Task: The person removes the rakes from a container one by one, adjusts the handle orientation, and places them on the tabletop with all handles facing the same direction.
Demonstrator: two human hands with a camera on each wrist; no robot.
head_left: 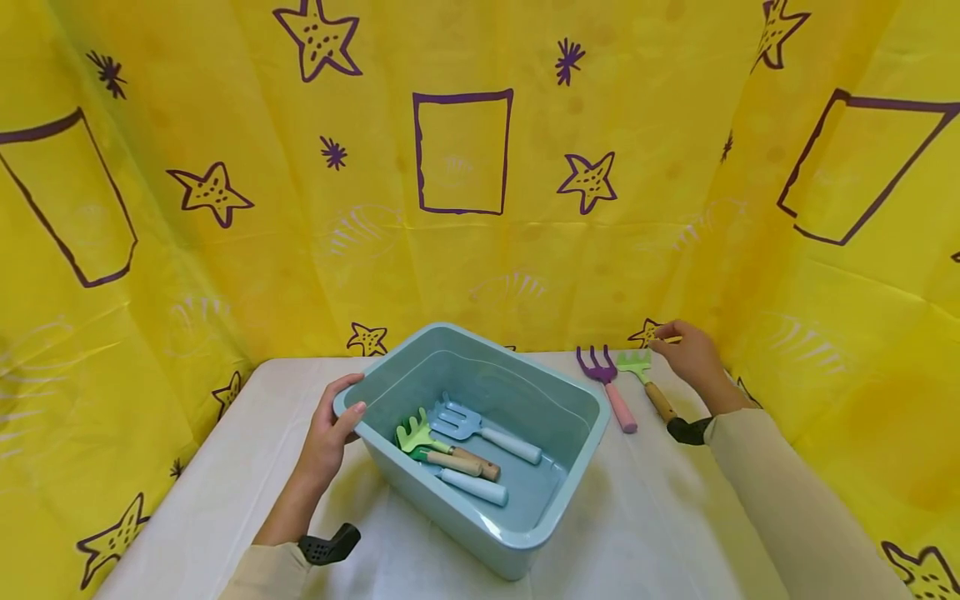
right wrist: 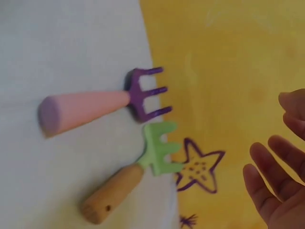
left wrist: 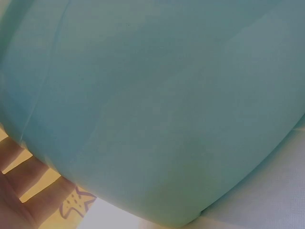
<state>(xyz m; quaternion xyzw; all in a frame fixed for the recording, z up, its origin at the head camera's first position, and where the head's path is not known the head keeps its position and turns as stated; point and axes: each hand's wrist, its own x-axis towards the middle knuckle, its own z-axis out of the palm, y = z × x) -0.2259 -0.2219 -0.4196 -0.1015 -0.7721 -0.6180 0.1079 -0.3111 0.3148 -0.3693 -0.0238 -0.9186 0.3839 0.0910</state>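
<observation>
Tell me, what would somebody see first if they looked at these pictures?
Probably the bright yellow curtain with purple stars all around the white table. Next, the blue tub in the middle, which the left hand holds by its rim, with small garden tools inside. At the back right, a purple fork and a green rake lie beside the right hand.

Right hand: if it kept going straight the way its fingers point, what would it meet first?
Probably the green rake: the right hand points left toward its head. The purple fork lies just beyond. Depth is hard to judge.
</observation>
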